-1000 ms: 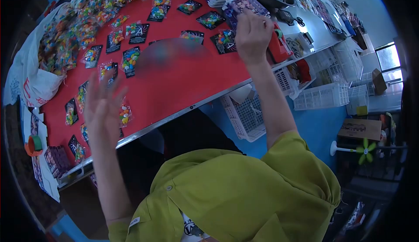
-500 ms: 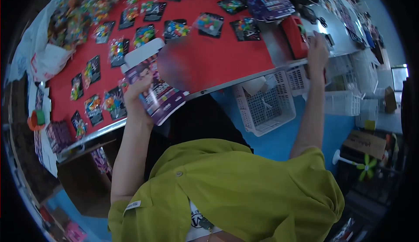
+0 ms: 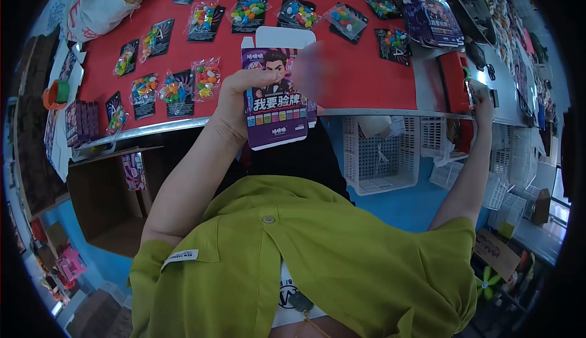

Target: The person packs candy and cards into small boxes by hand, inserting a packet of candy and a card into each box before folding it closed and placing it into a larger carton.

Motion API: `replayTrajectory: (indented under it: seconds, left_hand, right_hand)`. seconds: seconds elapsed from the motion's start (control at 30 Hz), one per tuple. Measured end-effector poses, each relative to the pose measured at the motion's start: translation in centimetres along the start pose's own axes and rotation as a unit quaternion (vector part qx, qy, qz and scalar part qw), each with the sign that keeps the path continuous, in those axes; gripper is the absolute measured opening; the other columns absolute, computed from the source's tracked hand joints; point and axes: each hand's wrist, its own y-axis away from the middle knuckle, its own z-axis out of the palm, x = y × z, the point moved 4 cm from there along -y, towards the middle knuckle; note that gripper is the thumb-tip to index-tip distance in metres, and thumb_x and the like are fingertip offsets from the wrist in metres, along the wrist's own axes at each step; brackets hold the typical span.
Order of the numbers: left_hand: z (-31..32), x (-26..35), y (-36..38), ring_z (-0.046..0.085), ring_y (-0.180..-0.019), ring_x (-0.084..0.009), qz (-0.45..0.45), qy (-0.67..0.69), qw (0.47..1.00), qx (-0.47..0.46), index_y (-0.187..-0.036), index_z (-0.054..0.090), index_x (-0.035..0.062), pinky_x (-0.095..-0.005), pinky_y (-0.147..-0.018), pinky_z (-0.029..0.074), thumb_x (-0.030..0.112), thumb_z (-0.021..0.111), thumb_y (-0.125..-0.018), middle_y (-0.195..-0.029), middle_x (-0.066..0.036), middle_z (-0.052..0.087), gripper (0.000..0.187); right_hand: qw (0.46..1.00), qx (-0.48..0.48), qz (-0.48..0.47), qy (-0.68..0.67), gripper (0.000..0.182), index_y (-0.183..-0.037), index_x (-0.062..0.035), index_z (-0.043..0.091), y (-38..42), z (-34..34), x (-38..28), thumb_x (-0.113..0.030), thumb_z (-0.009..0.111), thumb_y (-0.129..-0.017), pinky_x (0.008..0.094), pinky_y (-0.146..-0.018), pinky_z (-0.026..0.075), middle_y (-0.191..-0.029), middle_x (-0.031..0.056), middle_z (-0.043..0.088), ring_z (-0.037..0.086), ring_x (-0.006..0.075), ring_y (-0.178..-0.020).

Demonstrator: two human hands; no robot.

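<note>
My left hand (image 3: pixel 235 97) grips a purple printed card box (image 3: pixel 278 118), its thumb across the cartoon figure on the front. The box stands upright over the table's front edge, and its white top flap (image 3: pixel 284 35) is raised. A blurred round patch covers part of its right side. Far to the right, my right hand (image 3: pixel 483 104) is at the front end of a red tape dispenser (image 3: pixel 453 85). Its fingers are drawn together there; whatever they pinch is too small to make out.
Bags of colourful candy with black cards (image 3: pixel 204 21) lie spread over the red tabletop (image 3: pixel 366 91). Flat purple boxes (image 3: pixel 433 21) are stacked behind the dispenser. A white plastic basket (image 3: pixel 381 155) sits below the table edge, and an open cardboard carton (image 3: pixel 104 207) at lower left.
My left hand has brought the box right in the view and turned it from tilted to upright, front facing me. My right hand stays at the dispenser, now lower at its front end. The view has shifted.
</note>
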Motion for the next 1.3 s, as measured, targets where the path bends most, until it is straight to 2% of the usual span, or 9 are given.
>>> replayTrajectory:
  seconds: [0.2, 0.27, 0.37, 0.5, 0.7, 1.0, 1.1, 1.17, 1.3]
  left_hand:
    - [-0.2, -0.5, 0.1, 0.064, -0.097, -0.0289, -0.048, 0.026, 0.998, -0.027, -0.126, 0.045, -0.0062, -0.0399, -0.080, 0.057, 0.019, 0.066, -0.069, -0.116, -0.026, 0.057, 0.065]
    - [-0.3, -1.1, 0.0, 0.063, -0.099, -0.0286, -0.057, 0.026, 0.997, -0.032, -0.126, 0.045, -0.0060, -0.0397, -0.080, 0.056, 0.020, 0.067, -0.069, -0.118, -0.026, 0.056, 0.066]
    - [0.7, -2.2, -0.5, 0.062, -0.100, -0.0270, -0.089, 0.023, 0.994, -0.059, -0.125, 0.046, -0.0051, -0.0391, -0.081, 0.056, 0.018, 0.067, -0.069, -0.117, -0.024, 0.057, 0.064]
    - [1.0, -2.6, 0.5, 0.063, -0.093, -0.0233, -0.133, 0.026, 0.990, -0.036, -0.119, 0.050, -0.0030, -0.0382, -0.080, 0.055, 0.010, 0.066, -0.070, -0.106, -0.016, 0.060, 0.053]
    - [-1.1, -1.9, 2.1, 0.064, -0.086, -0.0214, -0.108, -0.057, 0.992, 0.000, -0.108, 0.055, -0.0013, -0.0355, -0.076, 0.055, 0.006, 0.070, -0.068, -0.093, -0.012, 0.062, 0.043]
    - [-2.8, -0.7, 1.7, 0.068, -0.076, -0.0200, -0.065, -0.084, 0.981, 0.161, -0.099, 0.061, -0.0018, -0.0342, -0.068, 0.057, -0.004, 0.071, -0.070, -0.085, -0.010, 0.067, 0.031]
    - [-3.5, -0.8, 1.9, 0.068, -0.076, -0.0169, 0.000, -0.127, 0.970, 0.207, -0.097, 0.062, -0.0019, -0.0308, -0.067, 0.058, 0.000, 0.072, -0.074, -0.086, -0.011, 0.068, 0.025]
    - [-3.9, -0.5, 1.9, 0.067, -0.077, -0.0155, 0.035, -0.178, 0.956, 0.229, -0.104, 0.058, -0.0036, -0.0281, -0.067, 0.057, 0.002, 0.073, -0.075, -0.088, -0.011, 0.067, 0.033]
    - [-4.1, 0.0, 1.8, 0.062, -0.090, -0.0134, 0.224, -0.296, 0.884, 0.285, -0.113, 0.046, -0.0015, -0.0233, -0.075, 0.052, 0.008, 0.065, -0.085, -0.103, -0.011, 0.060, 0.035]
  right_hand:
    - [0.977, 0.124, 0.016, 0.171, 0.035, -0.112, -0.0044, 0.060, 2.6, -8.9, -6.1, -0.028, 0.060, -0.087, 0.0439, -0.080, 0.049, -0.099, 0.0160, 0.065, 0.064, 0.0329, -0.092]
    - [0.977, 0.174, 0.035, -0.122, 0.037, -0.116, -0.0046, 0.059, 5.7, -14.6, -14.0, -0.029, 0.060, -0.088, 0.0392, -0.078, 0.051, -0.102, 0.0149, 0.066, 0.065, 0.0292, -0.091]
    - [0.772, 0.047, -0.254, -0.581, 0.025, -0.110, -0.0047, 0.061, 14.5, -17.8, -30.1, -0.019, 0.059, -0.090, 0.0277, -0.075, 0.051, -0.101, 0.0085, 0.066, 0.063, 0.0167, -0.090]
    - [0.748, 0.087, -0.425, -0.503, 0.018, -0.098, -0.0025, 0.060, 20.2, -18.8, -41.8, -0.018, 0.061, -0.088, 0.0309, -0.067, 0.048, -0.088, 0.0086, 0.062, 0.061, 0.0243, -0.082]
    - [0.737, -0.061, -0.397, -0.543, 0.022, -0.094, -0.0013, 0.059, 21.1, -18.1, -45.2, -0.023, 0.061, -0.087, 0.0370, -0.065, 0.046, -0.081, 0.0117, 0.056, 0.057, 0.0276, -0.076]
    - [0.785, 0.300, -0.424, -0.338, 0.032, -0.110, -0.0022, 0.056, 21.6, -17.6, -45.9, -0.023, 0.063, -0.086, 0.0316, -0.064, 0.045, -0.100, 0.0136, 0.054, 0.057, 0.0229, -0.077]
    - [0.823, 0.054, -0.163, -0.542, 0.037, -0.119, 0.0022, 0.048, 21.8, -15.3, -44.2, -0.019, 0.059, -0.091, 0.0255, -0.063, 0.046, -0.109, 0.0163, 0.056, 0.057, 0.0118, -0.082]
    - [0.687, -0.174, -0.074, -0.702, 0.031, -0.115, 0.0039, 0.048, 23.1, -12.6, -44.8, -0.017, 0.056, -0.093, 0.0243, -0.066, 0.047, -0.092, 0.0111, 0.063, 0.057, 0.0088, -0.079]
    - [0.638, -0.093, -0.065, -0.762, 0.030, -0.119, 0.0052, 0.047, 23.8, -11.1, -45.1, -0.013, 0.052, -0.095, 0.0208, -0.074, 0.048, -0.093, 0.0093, 0.065, 0.061, 0.0084, -0.083]
